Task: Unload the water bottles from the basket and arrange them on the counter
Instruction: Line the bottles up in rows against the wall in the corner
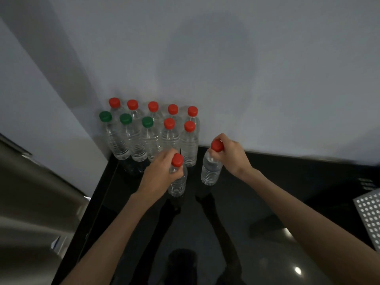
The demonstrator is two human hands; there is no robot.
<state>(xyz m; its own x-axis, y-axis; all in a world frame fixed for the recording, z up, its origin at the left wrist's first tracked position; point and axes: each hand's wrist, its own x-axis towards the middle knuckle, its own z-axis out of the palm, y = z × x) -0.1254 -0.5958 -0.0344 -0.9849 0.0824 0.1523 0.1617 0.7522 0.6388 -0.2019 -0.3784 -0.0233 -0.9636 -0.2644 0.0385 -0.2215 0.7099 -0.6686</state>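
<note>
Several clear water bottles stand in two rows against the white wall on the black counter (257,192). The back row has red caps (153,106); the front row has three green caps (125,118) and two red ones. My left hand (159,173) grips the neck of a red-capped bottle (178,183) just in front of the rows. Gripping the cap end of another red-capped bottle (211,168), my right hand (231,154) holds it upright to the right of the group. Whether either bottle's base touches the counter is unclear.
A white perforated basket (370,214) shows at the right edge. A stainless-steel appliance side (30,192) stands to the left of the counter. The white wall (226,68) runs right behind the bottles. Glossy black counter lies in front and to the right.
</note>
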